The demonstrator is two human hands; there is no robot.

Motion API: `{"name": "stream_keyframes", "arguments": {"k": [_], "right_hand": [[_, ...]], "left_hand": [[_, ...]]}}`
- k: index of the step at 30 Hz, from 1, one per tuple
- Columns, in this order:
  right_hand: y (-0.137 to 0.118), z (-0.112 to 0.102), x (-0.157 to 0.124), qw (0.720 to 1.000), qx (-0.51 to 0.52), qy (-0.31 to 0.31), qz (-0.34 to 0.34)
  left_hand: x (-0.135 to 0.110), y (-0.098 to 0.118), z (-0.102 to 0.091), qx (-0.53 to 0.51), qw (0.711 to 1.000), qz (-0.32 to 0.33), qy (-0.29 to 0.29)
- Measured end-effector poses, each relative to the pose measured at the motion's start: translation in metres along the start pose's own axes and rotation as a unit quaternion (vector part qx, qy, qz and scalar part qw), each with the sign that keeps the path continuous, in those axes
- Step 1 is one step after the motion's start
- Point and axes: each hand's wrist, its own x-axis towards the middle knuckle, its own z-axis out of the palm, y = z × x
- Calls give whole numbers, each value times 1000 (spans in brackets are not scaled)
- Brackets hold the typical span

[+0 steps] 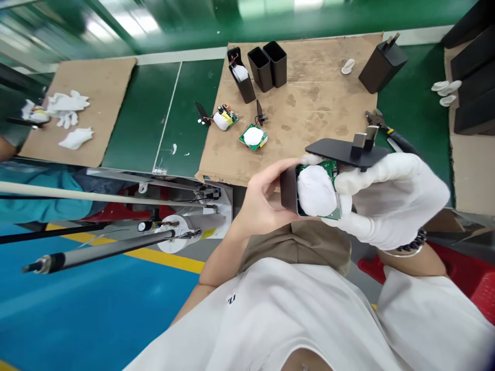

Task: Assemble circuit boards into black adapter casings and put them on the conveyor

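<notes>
My bare left hand wraps round a black plastic charger housing, held on its side above the table's front edge. Partly inside its mouth sits a green circuit board topped with a white putty-like blob. My right hand, in a white glove, pinches the board's outer end between thumb and fingers. Above those gloved fingers a black end cap with metal plug prongs stands tilted, close to the board. The glove hides part of the board and any wires behind it.
On the cardboard sheet stand empty black housings, a part-filled housing and two loose boards. A closed charger and pliers lie right. At left, another person's arm is near gloves; a metal cylinder juts below.
</notes>
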Motion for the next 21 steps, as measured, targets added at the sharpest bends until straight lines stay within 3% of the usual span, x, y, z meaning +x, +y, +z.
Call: {"name": "stream_keyframes", "arguments": {"k": [2, 4, 10, 14, 18, 21], "right_hand": [[2, 5, 0, 996, 47, -46, -65], [9, 15, -6, 992, 69, -37, -100], [40, 35, -33, 995, 89, 27, -36], [53, 42, -36, 986, 163, -32, 9], [51, 58, -26, 984, 175, -7, -19], [43, 64, -16, 982, 184, 20, -45]], "left_hand": [[0, 3, -1, -15, 999, -34, -18], [-1, 8, -3, -14, 996, -77, -45], [-10, 20, -22, 78, 988, -108, -73], [-17, 32, -40, 179, 970, -149, -71], [-18, 46, -46, 255, 954, -154, -45], [-13, 53, -51, 243, 963, -111, -21]]}}
